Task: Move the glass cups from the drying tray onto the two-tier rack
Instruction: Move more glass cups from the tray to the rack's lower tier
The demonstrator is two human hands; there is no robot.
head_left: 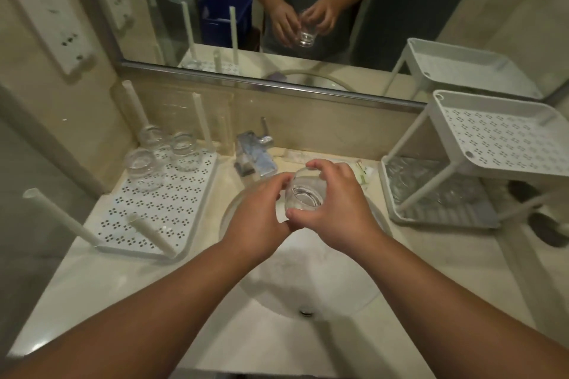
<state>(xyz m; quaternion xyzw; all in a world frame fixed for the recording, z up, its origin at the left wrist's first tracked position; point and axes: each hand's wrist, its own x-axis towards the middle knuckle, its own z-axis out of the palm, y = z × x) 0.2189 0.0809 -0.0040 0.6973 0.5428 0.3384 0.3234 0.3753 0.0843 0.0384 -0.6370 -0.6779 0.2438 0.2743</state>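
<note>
From my remote seat, the nearest thing I see is the round sink basin (308, 280), its drain close to the front edge, and I take it as my landmark. Directly above the back half of the basin both hands meet around one glass cup (304, 197), which is held in the air, tipped so its open mouth faces up toward me. The left hand (258, 209) curls its fingers against the cup's left side, and the right hand (338, 197) wraps it from the right, thumb at the near rim and fingertips over the far rim; both are grasping the cup. To the left of the basin lies the drying tray (160, 212), a white perforated panel with slanted posts at its corners; three more glass cups (143, 168) stand clustered at its far end, apart from the hands. To the right of the basin stands the two-tier rack (480, 160): its upper shelf is a white perforated tray, and on the lower tier I can make out several clear glasses, though not how many. Behind the basin sits the chrome faucet (254, 151), and beyond it the mirror (308, 9) repeats the two hands closed on the cup.
</note>
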